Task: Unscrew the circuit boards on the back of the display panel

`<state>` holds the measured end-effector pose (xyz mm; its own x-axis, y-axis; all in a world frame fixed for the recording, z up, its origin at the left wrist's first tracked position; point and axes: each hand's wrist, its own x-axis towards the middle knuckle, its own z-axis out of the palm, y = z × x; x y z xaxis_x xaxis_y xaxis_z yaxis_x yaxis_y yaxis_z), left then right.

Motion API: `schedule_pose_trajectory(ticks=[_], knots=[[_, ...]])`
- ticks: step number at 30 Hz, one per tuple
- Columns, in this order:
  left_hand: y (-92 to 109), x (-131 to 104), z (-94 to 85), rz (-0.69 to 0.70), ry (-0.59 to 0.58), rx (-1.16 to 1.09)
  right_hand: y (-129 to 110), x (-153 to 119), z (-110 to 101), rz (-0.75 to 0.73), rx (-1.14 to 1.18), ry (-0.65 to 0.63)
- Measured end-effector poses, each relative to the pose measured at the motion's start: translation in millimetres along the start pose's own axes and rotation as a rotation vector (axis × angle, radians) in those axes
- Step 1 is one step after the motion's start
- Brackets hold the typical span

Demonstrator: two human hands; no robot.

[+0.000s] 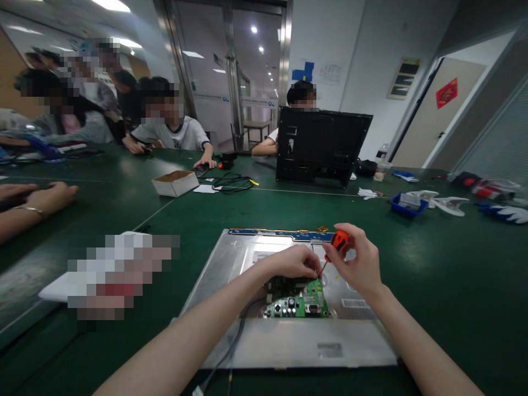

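Observation:
A silver metal display panel (231, 341) lies flat on the table in front of me, a green circuit board (315, 300) on its middle. My right hand (361, 264) grips an orange and black screwdriver (339, 242), which slants down so that its tip reaches the board's upper right corner. Beside that tip, the fingers of my left hand (295, 261) are pinched together; whatever they hold is too small to see. A narrow blue circuit strip (264, 234) runs along the panel's far edge. Grey cables (237, 341) trail from the board toward me.
Across the green table (214, 212) stand a black monitor back (322, 146) and an open cardboard box (175, 184), with black cables (233, 182) nearby. A blue tray (408, 204) sits to the right. Several people sit opposite; another person's hands (45, 203) are at left.

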<state>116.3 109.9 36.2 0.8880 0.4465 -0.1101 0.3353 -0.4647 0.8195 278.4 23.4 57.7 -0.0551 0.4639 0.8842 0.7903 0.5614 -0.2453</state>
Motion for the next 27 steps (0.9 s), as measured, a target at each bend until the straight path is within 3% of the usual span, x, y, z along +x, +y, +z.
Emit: schedule_pose_trajectory(ticks=[10, 15, 20, 27], knots=[[-1.7, 0.6, 1.5, 0.007, 0.003, 0.018, 6.9, -6.3, 4.1, 0.057, -0.043, 0.074], [-1.8, 0.6, 0.8, 0.018, -0.003, 0.023, 5.5, -4.3, 1.3, -0.021, -0.033, -0.005], [-3.5, 0.5, 1.5, 0.013, 0.010, 0.029, -0.3, -0.8, -2.5, 0.014, 0.076, -0.102], [-4.5, 1.1, 1.5, 0.012, 0.005, 0.026, 2.5, -1.6, 1.1, -0.017, -0.015, -0.016]])
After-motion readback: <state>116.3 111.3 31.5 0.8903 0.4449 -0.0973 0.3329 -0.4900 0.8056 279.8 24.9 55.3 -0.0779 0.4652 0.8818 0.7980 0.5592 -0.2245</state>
